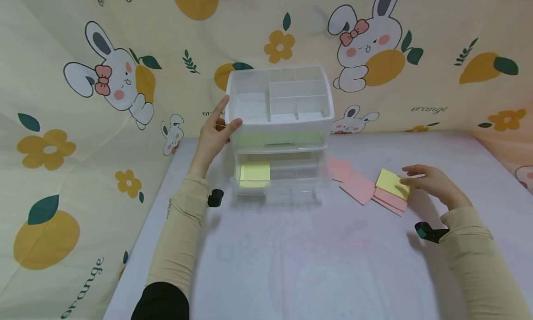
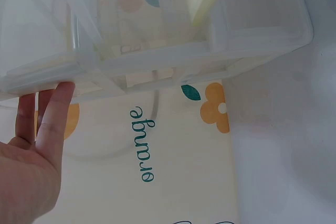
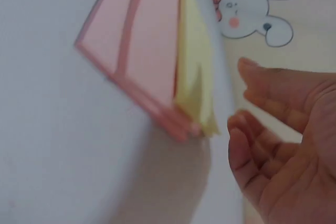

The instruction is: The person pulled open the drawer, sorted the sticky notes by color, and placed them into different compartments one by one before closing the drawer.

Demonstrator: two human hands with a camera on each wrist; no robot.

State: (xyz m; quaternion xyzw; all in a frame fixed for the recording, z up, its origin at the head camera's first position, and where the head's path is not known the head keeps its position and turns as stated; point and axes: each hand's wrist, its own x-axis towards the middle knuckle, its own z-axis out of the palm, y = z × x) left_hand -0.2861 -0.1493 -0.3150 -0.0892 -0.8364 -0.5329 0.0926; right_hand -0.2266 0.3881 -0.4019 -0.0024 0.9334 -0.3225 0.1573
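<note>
A white storage box with clear drawers (image 1: pixel 280 125) stands at the back of the table. My left hand (image 1: pixel 214 132) touches its upper left side, thumb at the front corner. In the left wrist view, straight fingers (image 2: pixel 55 119) rest against the clear plastic. The lower drawer (image 1: pixel 291 186) is pulled out, with a yellow sticky note pad (image 1: pixel 255 174) at its left; green shows in the drawer above. My right hand (image 1: pixel 435 183) has its fingers loosely bent beside another yellow sticky note pad (image 1: pixel 391 183), which lies on pink sticky notes (image 1: pixel 389 203). The right wrist view shows nothing between thumb and fingers.
More pink sticky notes (image 1: pixel 358 188) lie between the box and the yellow pad. The box top has several compartments (image 1: pixel 297 89). A patterned cloth (image 1: pixel 308 42) with rabbits and oranges hangs behind and at the sides of the white table (image 1: pixel 325 264).
</note>
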